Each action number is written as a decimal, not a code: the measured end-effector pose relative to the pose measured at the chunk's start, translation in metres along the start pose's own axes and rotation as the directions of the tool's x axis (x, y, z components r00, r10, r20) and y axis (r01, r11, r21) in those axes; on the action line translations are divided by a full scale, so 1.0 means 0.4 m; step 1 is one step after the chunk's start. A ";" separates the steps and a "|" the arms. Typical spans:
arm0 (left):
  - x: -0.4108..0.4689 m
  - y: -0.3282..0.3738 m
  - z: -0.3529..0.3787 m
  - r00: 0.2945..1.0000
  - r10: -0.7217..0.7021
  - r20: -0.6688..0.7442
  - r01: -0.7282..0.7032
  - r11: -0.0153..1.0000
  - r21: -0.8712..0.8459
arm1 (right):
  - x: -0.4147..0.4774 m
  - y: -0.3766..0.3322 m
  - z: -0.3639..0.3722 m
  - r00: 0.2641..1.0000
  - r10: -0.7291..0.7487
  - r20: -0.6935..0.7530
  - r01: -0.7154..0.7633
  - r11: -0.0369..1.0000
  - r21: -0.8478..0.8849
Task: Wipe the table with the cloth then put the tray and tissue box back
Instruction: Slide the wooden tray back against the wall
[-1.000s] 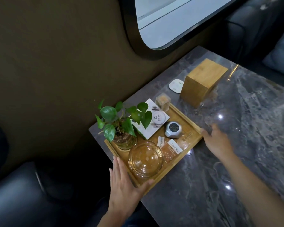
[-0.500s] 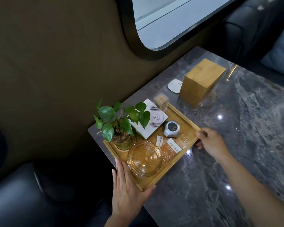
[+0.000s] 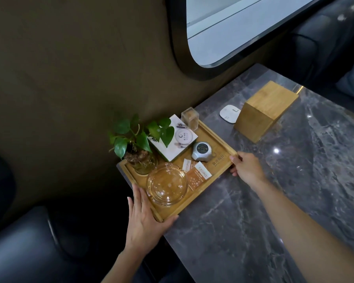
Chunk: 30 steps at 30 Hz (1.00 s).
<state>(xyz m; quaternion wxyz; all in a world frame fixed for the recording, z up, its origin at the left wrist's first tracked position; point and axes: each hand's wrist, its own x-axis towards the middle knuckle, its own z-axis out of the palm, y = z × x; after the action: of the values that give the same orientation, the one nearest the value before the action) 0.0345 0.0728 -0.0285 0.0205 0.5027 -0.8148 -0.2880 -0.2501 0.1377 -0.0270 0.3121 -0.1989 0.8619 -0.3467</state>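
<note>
Both hands hold the tray (image 3: pixel 217 152): the left hand (image 3: pixel 145 219) lies flat along its near short edge with the thumb hooked round the near corner, and the right hand (image 3: pixel 246 169) pinches the right-hand corner, thumb on the rim and fingers curled beneath. This bamboo tray, rectangular with a low raised rim, sits at an angle on the table's (image 3: pixel 294 201) near-left corner, hard against the wall (image 3: pixel 69 78), its left corner level with the table edge. To the right and toward the viewer, grey veined marble lies bare and glossy, with small light spots on it. Beyond the tray's far end, apart from it, stands the tissue box (image 3: pixel 266 111), a plain bamboo cube, with a flat white rounded pad (image 3: pixel 229 113) just beside it on the wall side. On the tray are a leafy green plant (image 3: pixel 137 135) in a glass pot, a white square box (image 3: pixel 178 139), a small clear cube (image 3: pixel 190 118), a round grey gadget (image 3: pixel 201 151), two orange sachets (image 3: pixel 196 174) and a clear glass bowl (image 3: pixel 166 185). A rounded dark-framed window (image 3: pixel 233 27) sits above the table. Dark padded seats (image 3: pixel 29 242) flank it.
</note>
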 end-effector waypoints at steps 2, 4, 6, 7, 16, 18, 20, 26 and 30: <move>0.022 -0.014 -0.011 1.000 -0.007 -0.002 0.007 1.000 -0.004 | 0.018 -0.021 0.020 1.000 -0.007 0.018 0.007 1.000 -0.002; 0.039 -0.025 -0.018 1.000 -0.006 -0.014 0.006 1.000 -0.008 | 0.032 -0.040 0.034 1.000 -0.002 0.031 0.002 1.000 0.006; 0.051 -0.034 -0.020 1.000 0.001 -0.017 -0.001 1.000 -0.017 | 0.041 -0.053 0.041 0.999 0.010 0.030 -0.010 1.000 -0.004; 0.054 -0.038 -0.020 1.000 0.006 -0.018 -0.007 1.000 -0.021 | 0.045 -0.058 0.041 0.999 0.019 0.030 -0.018 1.000 -0.015; 0.058 -0.055 -0.009 1.000 -0.002 -0.019 0.002 1.000 0.001 | 0.051 -0.061 0.035 0.999 0.014 0.049 -0.010 0.997 -0.083; 0.058 -0.054 -0.009 1.000 -0.002 -0.025 0.003 1.000 0.011 | 0.044 -0.065 0.035 0.998 0.013 0.055 -0.007 0.994 -0.112; 0.057 -0.056 -0.014 1.000 0.000 -0.022 0.001 1.000 0.030 | 0.034 -0.073 0.033 0.998 0.005 0.058 0.006 0.983 -0.184; 0.054 -0.035 -0.060 0.998 -0.002 0.057 -0.005 0.993 0.121 | 0.004 -0.082 0.018 1.000 -0.012 0.004 0.013 0.941 -0.339; 0.025 -0.011 -0.136 1.000 -0.007 0.009 0.008 1.000 -0.026 | -0.020 -0.084 -0.006 0.999 -0.037 -0.021 0.028 0.944 -0.329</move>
<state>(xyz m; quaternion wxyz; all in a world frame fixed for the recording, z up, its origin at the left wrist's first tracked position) 0.0505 0.0387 0.0121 0.0225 0.5042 -0.8092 -0.3008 -0.2418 0.1204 0.0019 0.2574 -0.2574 0.9083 -0.2061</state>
